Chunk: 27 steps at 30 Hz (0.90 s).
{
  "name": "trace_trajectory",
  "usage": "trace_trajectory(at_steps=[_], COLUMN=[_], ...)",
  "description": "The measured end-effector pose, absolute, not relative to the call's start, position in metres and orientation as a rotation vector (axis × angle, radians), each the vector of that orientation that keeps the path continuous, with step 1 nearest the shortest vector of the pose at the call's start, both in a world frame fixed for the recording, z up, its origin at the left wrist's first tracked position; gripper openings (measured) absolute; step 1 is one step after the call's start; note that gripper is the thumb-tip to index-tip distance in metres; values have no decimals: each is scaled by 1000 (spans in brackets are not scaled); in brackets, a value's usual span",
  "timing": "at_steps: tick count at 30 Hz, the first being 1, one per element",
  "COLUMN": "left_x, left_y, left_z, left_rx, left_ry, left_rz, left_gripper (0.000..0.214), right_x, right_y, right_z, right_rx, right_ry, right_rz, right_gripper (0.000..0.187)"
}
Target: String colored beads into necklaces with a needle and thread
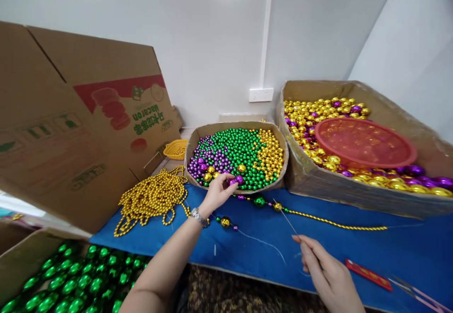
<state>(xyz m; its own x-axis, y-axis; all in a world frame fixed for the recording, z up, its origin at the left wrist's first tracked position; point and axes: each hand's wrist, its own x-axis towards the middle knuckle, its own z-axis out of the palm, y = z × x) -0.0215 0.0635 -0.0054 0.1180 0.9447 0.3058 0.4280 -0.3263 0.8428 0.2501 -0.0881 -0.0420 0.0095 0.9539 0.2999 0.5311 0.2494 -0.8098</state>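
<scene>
My left hand point(217, 193), with a metal watch on its wrist, reaches over the near rim of a cardboard box point(237, 191) of small purple, green and gold beads. Its thumb and fingertips close on a shiny purple bead point(239, 180). Low on the right, my right hand point(327, 273) pinches a long thin needle point(292, 222) that points up and to the left. Behind the needle tip lies a strand of beads point(318, 215) with a green ball, a gold ball and a twisted gold length. A shorter threaded piece with a gold ball point(225, 222) rests below my left wrist.
Gold bead chains point(152, 197) lie on the blue cloth point(255, 242) beside a yellow basket point(176, 149). At right stands a large box point(339, 185) of gold and purple balls holding a red basin point(364, 143). A red packet point(368, 274) and scissors point(417, 294) lie near the front.
</scene>
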Motion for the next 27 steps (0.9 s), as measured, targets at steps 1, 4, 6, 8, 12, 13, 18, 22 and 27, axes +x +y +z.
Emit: trace_trajectory(at_steps=[1, 4, 6, 8, 12, 13, 18, 22, 27], left_x=[-21, -16, -10, -4, 2, 2, -33, -131, -280], left_y=[63, 56, 49, 43, 45, 48, 50, 14, -79], left_z=[-4, 1, 2, 0, -5, -5, 0, -30, -112], left_rx=[1760, 1391, 1141, 1036, 1334, 1499, 2232, 2219, 1180], left_ry=[1307, 1117, 959, 879, 1023, 1097, 1411, 2018, 3146], left_rz=[1180, 1187, 1150, 1127, 1213, 1240, 1321, 1559, 1566], left_gripper=[31, 36, 37, 37, 38, 39, 45, 34, 65], right_x=[250, 245, 240, 235, 232, 233, 239, 244, 243], right_y=[-88, -88, -88, -87, -87, -87, -87, -86, -83], right_z=[-43, -44, -42, -40, -34, -33, -38, -47, -53], right_rx=[-1396, -1395, -1372, -1340, -1351, -1353, -1304, -1284, -1246], right_ry=[-1653, -1701, -1753, -1794, -1823, -1829, -1873, -1866, -1879], right_rz=[596, 570, 537, 485, 403, 383, 284, 239, 250], right_gripper=[29, 28, 28, 27, 27, 27, 25, 24, 22])
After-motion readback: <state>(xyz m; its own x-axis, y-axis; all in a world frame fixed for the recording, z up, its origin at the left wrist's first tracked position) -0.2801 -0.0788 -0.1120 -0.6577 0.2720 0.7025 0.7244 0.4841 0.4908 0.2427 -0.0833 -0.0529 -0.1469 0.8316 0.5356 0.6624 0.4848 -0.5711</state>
